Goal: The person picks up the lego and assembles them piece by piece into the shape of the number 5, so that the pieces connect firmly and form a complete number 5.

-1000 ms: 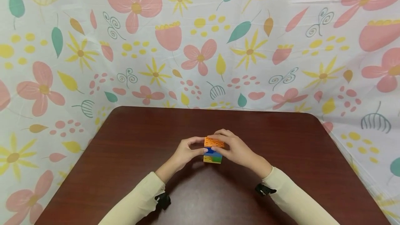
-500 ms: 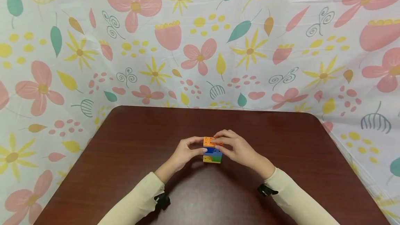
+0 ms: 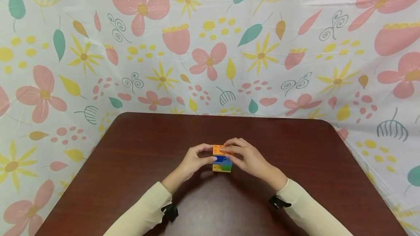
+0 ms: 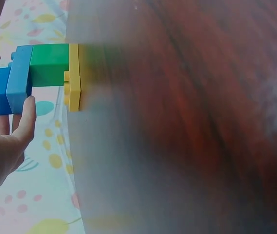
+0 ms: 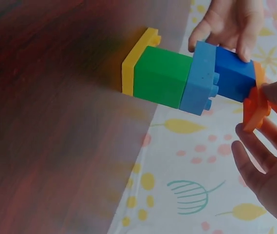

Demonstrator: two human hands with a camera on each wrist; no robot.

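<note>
A tower of toy building bricks stands on the table. A thin yellow plate brick (image 5: 128, 73) is at the bottom, under a green brick (image 5: 161, 75). Above them come a light blue plate brick (image 5: 200, 80) and a dark blue brick (image 5: 234, 73). On top, an orange plate brick (image 5: 251, 114) looks tilted against the dark blue one in the right wrist view. My left hand (image 3: 191, 162) grips the dark blue brick from the left, thumb on its near face. My right hand (image 3: 252, 157) pinches the orange plate brick from the right, its fingers covering the right end.
The brown tabletop (image 3: 157, 134) extends around the tower. A white curtain (image 3: 210, 94) with flower prints hangs behind the table and along its sides. Black wrist straps (image 3: 280, 202) show at both sleeves.
My right hand has drawn slightly right on the orange plate brick, uncovering more studs at its left end. The left hand keeps its hold on the dark blue brick.
</note>
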